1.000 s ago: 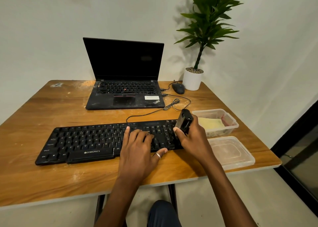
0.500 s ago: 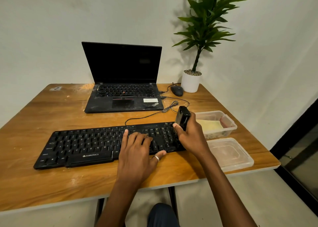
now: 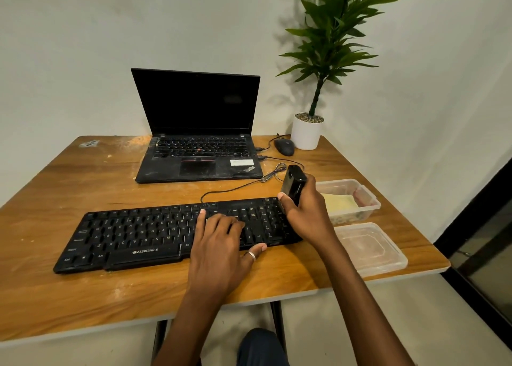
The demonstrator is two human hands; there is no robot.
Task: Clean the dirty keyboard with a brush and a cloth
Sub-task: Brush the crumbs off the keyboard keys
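Observation:
A black Zebronics keyboard (image 3: 133, 234) lies across the front of the wooden table (image 3: 69, 193). My left hand (image 3: 221, 243) rests flat on its right half with fingers spread over the keys. My right hand (image 3: 307, 213) hovers at the keyboard's right end and grips a black brush (image 3: 293, 182) held upright. A yellow cloth (image 3: 339, 203) lies in a clear plastic container (image 3: 368, 196) to the right of that hand.
An open, dusty black laptop (image 3: 198, 132) stands behind the keyboard, with a black mouse (image 3: 284, 147) and a white potted plant (image 3: 306, 134) at the back right. The keyboard cable (image 3: 235, 188) loops between them. A clear lid (image 3: 371, 248) lies near the table's right front corner.
The brush in my right hand has stayed at the keyboard's right end with only small shifts. My left hand remains on the keys. The view has tilted slightly.

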